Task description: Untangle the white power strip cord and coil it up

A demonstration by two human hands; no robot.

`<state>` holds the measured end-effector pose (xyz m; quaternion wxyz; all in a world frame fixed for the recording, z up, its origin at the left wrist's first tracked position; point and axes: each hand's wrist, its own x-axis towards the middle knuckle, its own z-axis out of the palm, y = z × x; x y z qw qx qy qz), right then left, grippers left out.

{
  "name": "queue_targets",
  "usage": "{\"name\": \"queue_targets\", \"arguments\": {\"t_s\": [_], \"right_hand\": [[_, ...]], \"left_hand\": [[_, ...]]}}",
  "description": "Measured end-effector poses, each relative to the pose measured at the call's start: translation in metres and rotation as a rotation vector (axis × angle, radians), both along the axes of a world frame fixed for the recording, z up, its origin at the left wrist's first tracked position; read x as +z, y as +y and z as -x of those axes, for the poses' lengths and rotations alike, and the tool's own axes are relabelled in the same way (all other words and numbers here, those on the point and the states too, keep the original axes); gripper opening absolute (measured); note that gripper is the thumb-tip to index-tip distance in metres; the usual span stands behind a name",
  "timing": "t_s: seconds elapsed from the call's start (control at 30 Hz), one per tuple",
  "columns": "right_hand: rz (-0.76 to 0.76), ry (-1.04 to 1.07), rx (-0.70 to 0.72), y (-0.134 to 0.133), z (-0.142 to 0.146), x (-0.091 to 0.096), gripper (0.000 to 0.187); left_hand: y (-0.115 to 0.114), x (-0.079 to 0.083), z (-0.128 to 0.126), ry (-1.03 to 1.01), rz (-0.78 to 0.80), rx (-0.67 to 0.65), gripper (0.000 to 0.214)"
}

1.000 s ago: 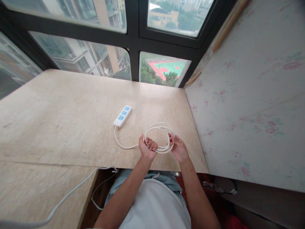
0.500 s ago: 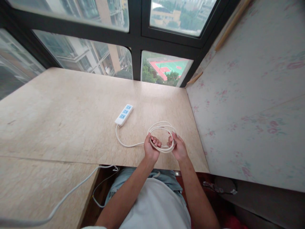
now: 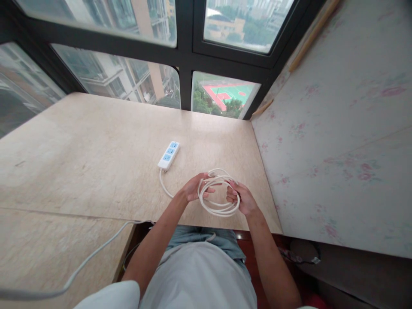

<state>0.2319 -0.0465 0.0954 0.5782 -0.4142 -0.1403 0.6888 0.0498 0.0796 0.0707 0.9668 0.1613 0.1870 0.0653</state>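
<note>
A white power cord is wound in several loose loops [image 3: 219, 213] above the near part of the pale marble-look ledge. My right hand [image 3: 242, 197] is closed around the right side of the coil, its fingers curled over the loops. At the left side, my left hand [image 3: 195, 187] touches the loops with its fingers stretched out and apart, some of them reaching inside the ring. The cord's other end [image 3: 165, 185] runs to a white power strip [image 3: 169, 155] with blue socket faces, lying flat farther back; part of this length is hidden behind my left hand.
Another white cable [image 3: 96, 254] crosses the lower ledge at left and drops over its edge. Dark-framed windows [image 3: 185, 81] border the ledge [image 3: 106, 146] at the back. A flowered wall [image 3: 322, 171] stands close on the right.
My left hand has loosened from a closed grip, its fingers now spread, and shifted slightly left and up. The coil's near side hangs a little lower. My right hand still grips it.
</note>
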Motion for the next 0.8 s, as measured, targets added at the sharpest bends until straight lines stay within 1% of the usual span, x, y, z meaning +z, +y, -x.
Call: {"name": "queue_targets", "arguments": {"t_s": [0.07, 0.13, 0.27, 0.33, 0.47, 0.57, 0.67, 0.73, 0.77, 0.8], "right_hand": [[0.005, -0.028, 0.036, 0.002, -0.004, 0.003, 0.023], [0.015, -0.05, 0.062, 0.004, -0.008, 0.007, 0.026], [0.041, -0.085, 0.122, 0.007, -0.017, 0.014, 0.031], [0.051, -0.108, 0.171, 0.01, -0.021, 0.016, 0.032], [0.066, -0.171, 0.296, 0.017, -0.032, 0.021, 0.033], [0.07, -0.224, 0.388, 0.025, -0.041, 0.025, 0.037], [0.068, -0.263, 0.478, 0.033, -0.05, 0.029, 0.039], [0.07, -0.278, 0.539, 0.039, -0.056, 0.032, 0.039], [0.071, -0.28, 0.565, 0.042, -0.059, 0.033, 0.038], [0.072, -0.277, 0.587, 0.045, -0.061, 0.035, 0.037]], "left_hand": [[0.004, 0.001, -0.005, 0.039, -0.075, -0.05, 0.037], [0.004, 0.002, -0.009, 0.101, -0.133, -0.057, 0.038], [-0.003, 0.005, -0.017, 0.22, -0.32, 0.09, 0.055], [-0.006, 0.009, -0.019, 0.242, -0.431, 0.108, 0.056], [-0.009, 0.014, -0.023, 0.31, -0.687, 0.032, 0.042], [-0.008, 0.016, -0.026, 0.411, -0.936, -0.025, 0.033], [-0.006, 0.022, -0.026, 0.472, -1.17, -0.123, 0.027], [-0.006, 0.027, -0.026, 0.463, -1.242, -0.163, 0.025], [-0.005, 0.03, -0.025, 0.427, -1.235, -0.171, 0.024], [-0.005, 0.031, -0.024, 0.366, -1.192, -0.175, 0.024]]}}
